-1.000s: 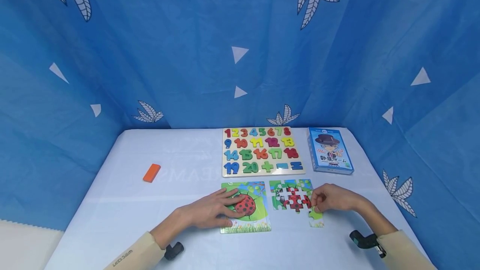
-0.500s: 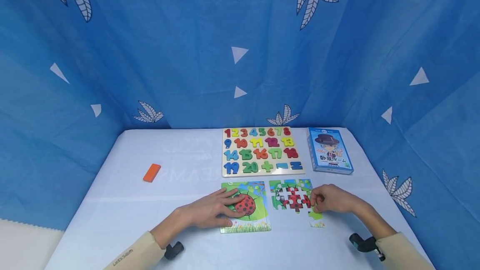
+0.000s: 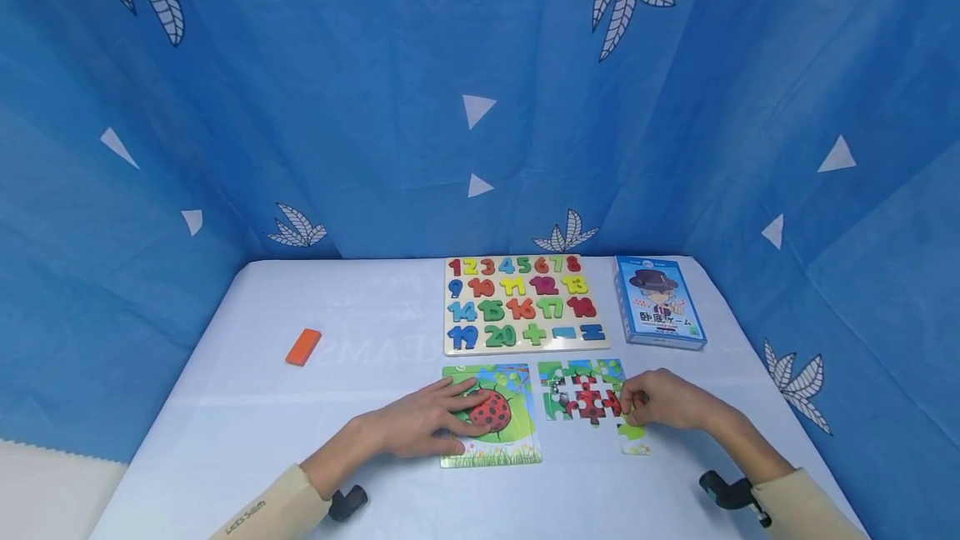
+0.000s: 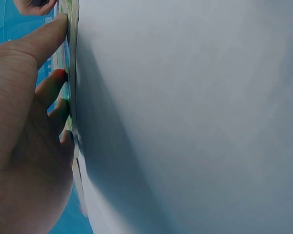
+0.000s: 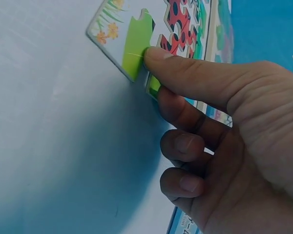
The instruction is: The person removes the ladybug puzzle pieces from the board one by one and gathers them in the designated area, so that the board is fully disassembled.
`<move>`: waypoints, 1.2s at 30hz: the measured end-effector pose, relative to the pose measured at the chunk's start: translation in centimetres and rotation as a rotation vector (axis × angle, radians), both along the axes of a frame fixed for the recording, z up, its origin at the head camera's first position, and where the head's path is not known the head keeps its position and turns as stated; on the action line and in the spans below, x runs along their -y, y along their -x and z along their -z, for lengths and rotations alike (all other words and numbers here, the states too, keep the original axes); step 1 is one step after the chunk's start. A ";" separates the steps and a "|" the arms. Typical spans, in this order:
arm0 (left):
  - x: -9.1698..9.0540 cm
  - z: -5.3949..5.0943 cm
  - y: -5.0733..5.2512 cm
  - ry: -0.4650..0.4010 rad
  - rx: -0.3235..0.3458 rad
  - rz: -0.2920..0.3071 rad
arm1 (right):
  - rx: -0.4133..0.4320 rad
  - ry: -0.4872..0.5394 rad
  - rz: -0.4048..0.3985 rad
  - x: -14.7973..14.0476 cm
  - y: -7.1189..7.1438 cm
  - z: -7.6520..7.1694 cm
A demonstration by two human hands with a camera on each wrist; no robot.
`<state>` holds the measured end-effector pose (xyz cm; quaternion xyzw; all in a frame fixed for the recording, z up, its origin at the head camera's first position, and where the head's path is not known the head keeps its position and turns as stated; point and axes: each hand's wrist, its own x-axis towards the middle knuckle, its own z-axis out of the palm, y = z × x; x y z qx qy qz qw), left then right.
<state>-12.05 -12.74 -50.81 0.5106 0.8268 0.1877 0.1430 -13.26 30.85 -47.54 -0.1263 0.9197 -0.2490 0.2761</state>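
Note:
My left hand point(image 3: 420, 423) rests flat, fingers spread, on a ladybug picture board point(image 3: 517, 440). From the left wrist view its fingertips touch the board, whose thin edge point(image 4: 73, 73) is visible. Right of the board lies a partly joined ladybug jigsaw point(image 3: 588, 402) with gaps between some pieces. My right hand point(image 3: 663, 398) is at the jigsaw's right side, thumb and index finger pinching a green-edged puzzle piece point(image 5: 154, 87) that they largely cover. Just below, a corner piece point(image 5: 110, 41) with flowers and grass lies beside the thumb tip, a narrow gap separating the two pieces.
Behind the puzzles lies a wooden number board point(image 3: 525, 344). A blue card-game box point(image 3: 663, 302) stands at the back right, and an orange block point(image 3: 303, 347) lies on the left. Blue curtain point(image 3: 375, 107) surrounds the white table point(image 3: 360, 298).
My right hand has shifted very slightly left, and the flowered corner piece sits a touch farther right. My left hand and the picture board have stayed in place.

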 end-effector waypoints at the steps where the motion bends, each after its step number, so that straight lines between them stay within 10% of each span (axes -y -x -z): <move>1: 0.0 0.0 0.0 0.000 0.000 -0.001 | -0.001 -0.004 -0.003 0.0 0.0 0.0; 24: 0.1 0.1 -0.2 -0.017 0.018 -0.013 | -0.058 -0.047 0.004 0.5 0.2 -0.4; 36: 0.1 -0.1 0.0 -0.013 0.001 0.006 | -0.122 0.128 -0.164 5.2 0.1 -0.1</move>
